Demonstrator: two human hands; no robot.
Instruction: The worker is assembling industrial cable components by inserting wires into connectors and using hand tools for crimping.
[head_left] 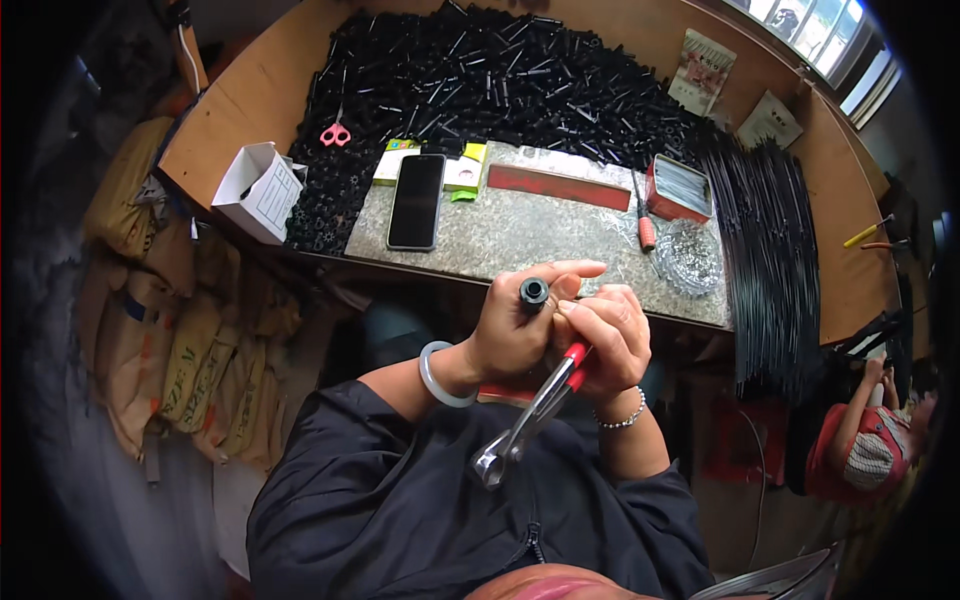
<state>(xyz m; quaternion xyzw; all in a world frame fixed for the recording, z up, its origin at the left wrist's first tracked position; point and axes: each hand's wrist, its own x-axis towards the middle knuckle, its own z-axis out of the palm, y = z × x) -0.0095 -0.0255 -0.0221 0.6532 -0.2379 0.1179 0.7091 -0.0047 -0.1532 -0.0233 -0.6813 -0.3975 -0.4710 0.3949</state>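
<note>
Wrapped round a black tubular part, my left hand keeps the part's round hollow end facing up. Close against it, my right hand is closed around the red handles of a pair of pliers. The metal jaws of the pliers point down toward my dark jacket. Thumb and fingertips of the right hand meet near the left fingers; anything small pinched there is too small to make out. Both hands are in front of the near edge of the speckled work board.
On the board are a phone, a red strip, a red-handled screwdriver and a dish of small metal pieces. Behind lies a heap of black parts with pink scissors. Long black rods lie right; another person sits beyond.
</note>
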